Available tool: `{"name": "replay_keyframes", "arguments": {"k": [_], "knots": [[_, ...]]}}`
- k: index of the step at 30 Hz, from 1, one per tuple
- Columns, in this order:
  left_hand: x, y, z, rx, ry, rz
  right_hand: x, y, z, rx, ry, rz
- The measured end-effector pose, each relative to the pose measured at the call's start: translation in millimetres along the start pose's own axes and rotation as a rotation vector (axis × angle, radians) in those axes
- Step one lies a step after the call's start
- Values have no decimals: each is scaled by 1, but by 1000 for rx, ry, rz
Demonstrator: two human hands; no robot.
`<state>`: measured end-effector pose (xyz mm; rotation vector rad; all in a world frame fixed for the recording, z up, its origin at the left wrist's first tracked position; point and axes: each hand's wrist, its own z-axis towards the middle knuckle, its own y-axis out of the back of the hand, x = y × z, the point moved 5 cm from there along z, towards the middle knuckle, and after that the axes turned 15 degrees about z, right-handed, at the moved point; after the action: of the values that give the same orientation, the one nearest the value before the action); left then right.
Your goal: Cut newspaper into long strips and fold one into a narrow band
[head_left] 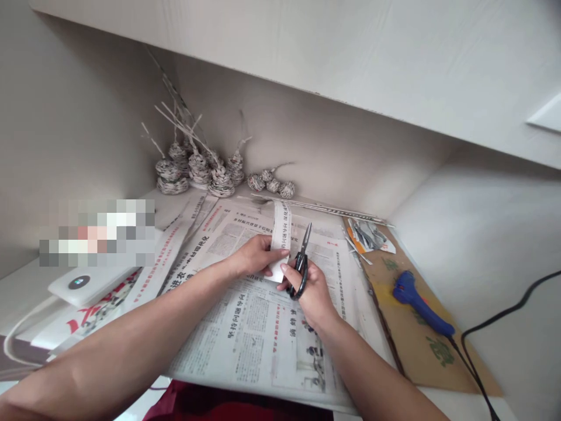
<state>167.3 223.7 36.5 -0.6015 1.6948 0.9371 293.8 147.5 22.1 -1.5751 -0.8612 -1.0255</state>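
Observation:
My left hand (259, 256) pinches a folded strip of newspaper (281, 225), thumb across its front. The strip stands upright over the table, with a blank white lower end. In my right hand (312, 287) is a pair of black-handled scissors (300, 263), blades together and pointing up and away from me. The right thumb tip also lies at the lower edge of the strip. Both hands are close together above spread newspaper sheets (210, 333).
Several woven paper gourd shapes (221, 181) stand at the back left, beside small woven balls (287, 189). Thin paper rods (324, 209) lie along the back wall. On the right, a blue glue gun (423, 304) with a black cord rests on cardboard (464, 371). A white device (94, 283) sits left.

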Motion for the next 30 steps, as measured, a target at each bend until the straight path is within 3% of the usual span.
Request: {"name": "replay_keyframes", "arguments": {"k": [7,14,30], "knots": [[6,8,4,-48,-14,109,1,-6,-6,81,6,-31],[6,7,5,-102,18,115,23,13,12,-34,150,-45],[-3,7,1,-53,51,-134,14,12,10,3,70,12]]}}
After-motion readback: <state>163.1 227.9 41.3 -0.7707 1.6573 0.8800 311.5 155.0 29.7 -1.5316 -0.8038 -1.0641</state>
